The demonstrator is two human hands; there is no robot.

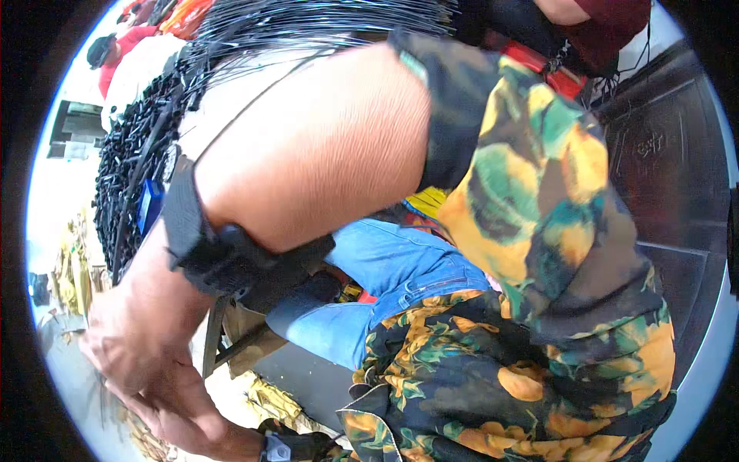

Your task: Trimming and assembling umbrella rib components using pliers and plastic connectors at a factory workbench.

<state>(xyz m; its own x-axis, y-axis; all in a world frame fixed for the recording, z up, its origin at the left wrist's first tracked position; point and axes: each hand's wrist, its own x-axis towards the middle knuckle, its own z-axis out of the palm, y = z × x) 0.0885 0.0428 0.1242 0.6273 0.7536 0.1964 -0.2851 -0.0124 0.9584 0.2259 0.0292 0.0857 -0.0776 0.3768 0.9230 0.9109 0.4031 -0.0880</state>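
Observation:
My right arm stretches across the view from the patterned sleeve at the upper right, with a black strap and device [231,254] round it. My right hand [135,331] is at the lower left, its fingers bent and closed toward the left rim. Just below it, touching or overlapping it, my left hand [181,412] comes in from the lower edge, also closed, with a dark band at the wrist. Whatever the fingers hold is hidden and blurred. Beyond my right arm lies a big bundle of thin black cables [323,23], with many black ends [135,169] heaped together.
A blue object [150,204] lies among the black ends. Crumpled yellowish material [269,400] lies low by my jeans [408,262], with more at the left. A person in red with a dark cap [100,52] is far left. Another person's maroon clothing [616,35] shows beside a dark panelled door [670,162].

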